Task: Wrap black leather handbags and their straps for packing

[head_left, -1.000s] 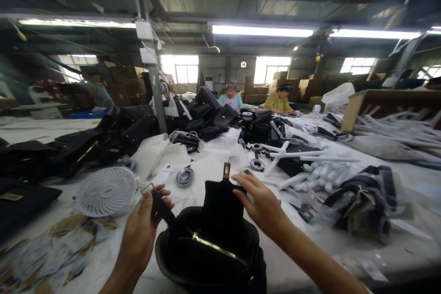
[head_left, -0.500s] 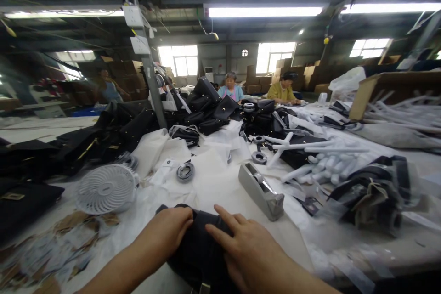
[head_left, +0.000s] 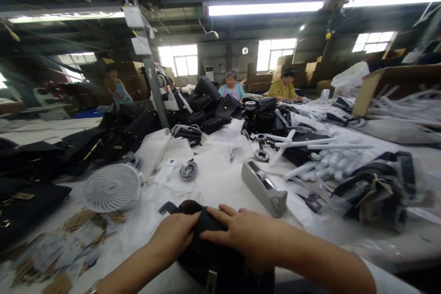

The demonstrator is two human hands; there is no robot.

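Observation:
A black handbag (head_left: 203, 253) with a metal clasp (head_left: 211, 280) lies at the front of the table, directly before me. My left hand (head_left: 176, 235) is closed on its upper left side, thumb along the top edge. Across the bag's top and right side rests my right hand (head_left: 239, 234), its fingers stretched out and apart; its thumb is hidden. A dark strap end (head_left: 168, 207) sticks out beyond my left hand. To the right of the bag stands a grey tape dispenser (head_left: 264, 189).
A white fan (head_left: 113, 188) stands left, behind small packets (head_left: 65, 248). Coiled straps (head_left: 188, 171), white rolls (head_left: 330, 165) and wrapped black straps (head_left: 375, 188) lie about. Black bags (head_left: 206, 105) pile up around a metal post (head_left: 155, 92). Two co-workers sit beyond; another person stands left.
The bag has shifted slightly right and tilted, with both hands moving along. My right forearm now lies more sideways. The view has turned slightly left. The standing person at far left has moved.

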